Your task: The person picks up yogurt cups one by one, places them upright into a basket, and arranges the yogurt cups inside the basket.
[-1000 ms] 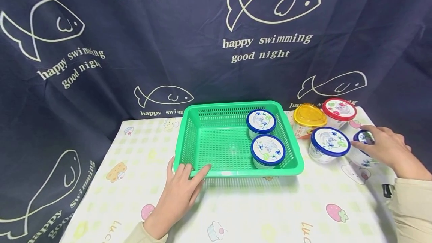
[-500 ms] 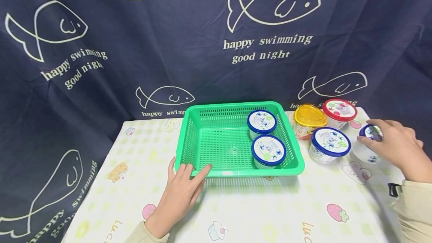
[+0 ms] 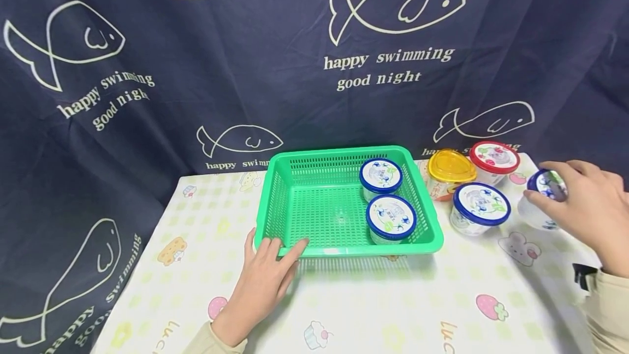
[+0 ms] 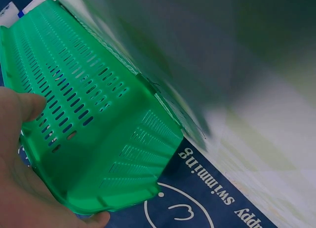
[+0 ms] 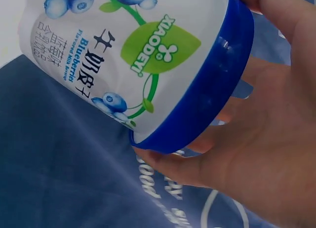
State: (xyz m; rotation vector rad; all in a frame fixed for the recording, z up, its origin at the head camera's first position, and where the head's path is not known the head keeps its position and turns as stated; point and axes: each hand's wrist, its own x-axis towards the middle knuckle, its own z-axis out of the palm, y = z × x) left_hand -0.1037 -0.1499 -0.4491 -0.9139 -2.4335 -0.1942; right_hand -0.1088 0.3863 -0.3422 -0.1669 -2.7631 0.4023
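At the right end of the table my right hand (image 3: 589, 206) grips a blue-lidded tub (image 3: 533, 212) by its lid rim from above. The right wrist view shows the tub's white side (image 5: 113, 60) with blueberry pictures and the words "Blueberries Flavored Milk Beverage"; fingers spread around the blue lid (image 5: 207, 90). Whether its base touches the table is unclear. My left hand (image 3: 265, 277) holds the near left corner of a green plastic basket (image 3: 344, 252), fingers over the rim. Two blue-lidded tubs, one far (image 3: 380, 175) and one near (image 3: 390, 217), stand upright inside its right side.
Between basket and right hand stand a yellow-lidded cup (image 3: 450, 167), a red-lidded tub (image 3: 494, 158) and another blue-lidded tub (image 3: 481, 205). A patterned cloth (image 3: 383, 305) covers the table. Behind hangs a dark blue curtain (image 3: 295, 81) with white fish drawings.
My right hand has moved to the right and slightly away from me, with the blue-lidded tub in its grip. The left hand and basket stay in place.
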